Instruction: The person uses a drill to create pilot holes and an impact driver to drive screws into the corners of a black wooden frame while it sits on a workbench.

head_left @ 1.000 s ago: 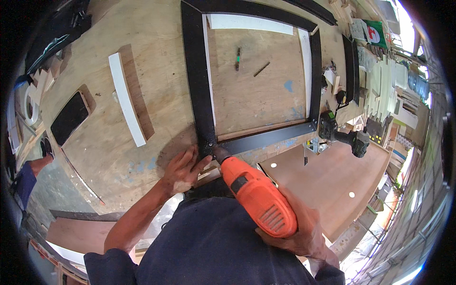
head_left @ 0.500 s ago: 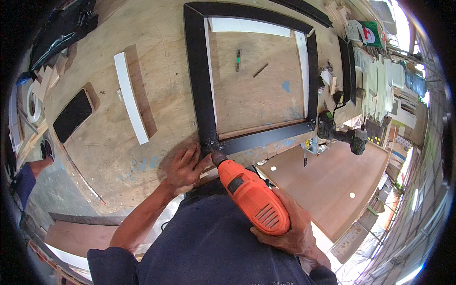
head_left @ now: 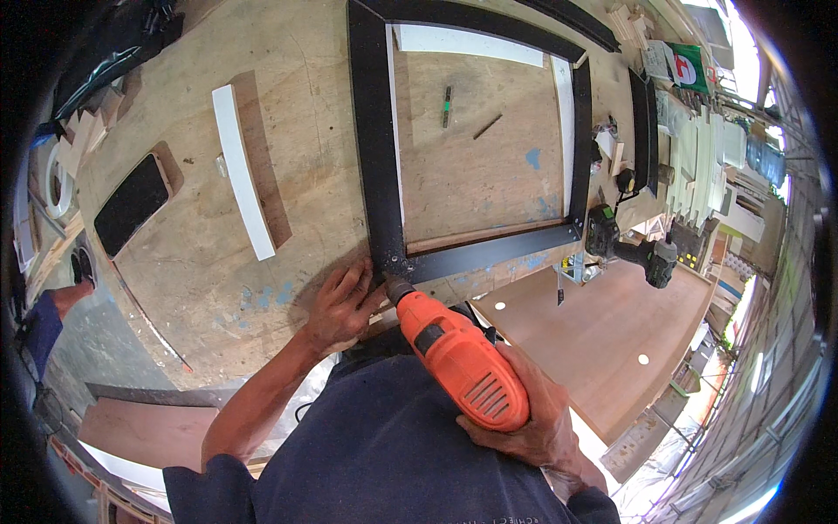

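Observation:
My right hand (head_left: 532,406) is wrapped round the rear handle of an orange power drill (head_left: 463,358). Its dark chuck meets the near left corner of a black rectangular frame (head_left: 377,166), where small pale specks lie around a hole. Pressed against that same corner is my left hand (head_left: 340,306), fingertips on the outer side and thumb close by the chuck. The drill bit itself is hidden behind the chuck. White strips (head_left: 471,42) line parts of the frame's inner edge.
Inside the frame, a green-banded marker-like stick (head_left: 447,106) and a thin dark rod (head_left: 487,127) lie on the plywood table (head_left: 305,157). Leftward are a white strip (head_left: 242,175) and a black phone (head_left: 133,205). At right sit a cordless drill (head_left: 642,253) and a brown panel (head_left: 602,332).
The view has shifted slightly, so the frame appears a little further right and up. Both hands and the drill stay at the same corner.

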Demonstrator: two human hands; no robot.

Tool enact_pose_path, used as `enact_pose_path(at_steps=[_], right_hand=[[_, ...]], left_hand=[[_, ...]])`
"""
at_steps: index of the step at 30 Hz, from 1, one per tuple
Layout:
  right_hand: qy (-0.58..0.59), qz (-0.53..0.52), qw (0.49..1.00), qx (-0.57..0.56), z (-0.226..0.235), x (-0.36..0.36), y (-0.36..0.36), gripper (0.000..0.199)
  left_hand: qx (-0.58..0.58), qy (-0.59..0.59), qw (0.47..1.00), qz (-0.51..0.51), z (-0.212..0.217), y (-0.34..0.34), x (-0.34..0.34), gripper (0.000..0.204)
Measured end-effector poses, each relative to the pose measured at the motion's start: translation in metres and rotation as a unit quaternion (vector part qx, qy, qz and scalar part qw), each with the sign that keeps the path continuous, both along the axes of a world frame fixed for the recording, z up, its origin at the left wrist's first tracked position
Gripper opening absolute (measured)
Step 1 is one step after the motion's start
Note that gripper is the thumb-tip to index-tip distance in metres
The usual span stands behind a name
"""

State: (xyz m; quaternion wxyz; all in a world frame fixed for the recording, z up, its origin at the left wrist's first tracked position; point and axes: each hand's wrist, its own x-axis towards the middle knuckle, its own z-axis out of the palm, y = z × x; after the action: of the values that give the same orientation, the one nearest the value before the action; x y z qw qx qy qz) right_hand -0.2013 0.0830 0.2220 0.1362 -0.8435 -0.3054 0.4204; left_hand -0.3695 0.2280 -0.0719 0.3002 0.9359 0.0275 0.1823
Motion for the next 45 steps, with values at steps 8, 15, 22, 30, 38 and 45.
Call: enact_pose_path(at_steps=[8, 15, 22, 30, 38, 45], right_hand=[[0.016, 0.059, 0.996, -0.060, 0.001, 0.002, 0.012, 0.101], [0.034, 0.078, 0.993, -0.083, 0.006, 0.010, 0.027, 0.105], [0.029, 0.082, 0.993, -0.075, 0.004, 0.009, 0.026, 0.108], [0.041, 0.080, 0.992, -0.085, 0.005, 0.012, 0.028, 0.110], [0.031, 0.068, 0.994, -0.084, 0.005, 0.009, 0.030, 0.088], [0.043, 0.078, 0.992, -0.087, 0.005, 0.010, 0.032, 0.095]], left_hand=[[-0.043, 0.024, 0.998, -0.036, 0.010, 0.008, 0.002, 0.042], [-0.051, 0.021, 0.996, -0.064, 0.005, 0.011, 0.002, 0.046], [-0.038, 0.027, 0.996, -0.080, 0.000, 0.009, -0.002, 0.045], [-0.103, 0.009, 0.994, -0.043, -0.003, 0.006, 0.002, 0.044], [-0.065, -0.017, 0.995, -0.071, 0.001, 0.014, 0.006, 0.034], [-0.068, -0.003, 0.995, -0.079, 0.003, 0.015, 0.006, 0.040]])
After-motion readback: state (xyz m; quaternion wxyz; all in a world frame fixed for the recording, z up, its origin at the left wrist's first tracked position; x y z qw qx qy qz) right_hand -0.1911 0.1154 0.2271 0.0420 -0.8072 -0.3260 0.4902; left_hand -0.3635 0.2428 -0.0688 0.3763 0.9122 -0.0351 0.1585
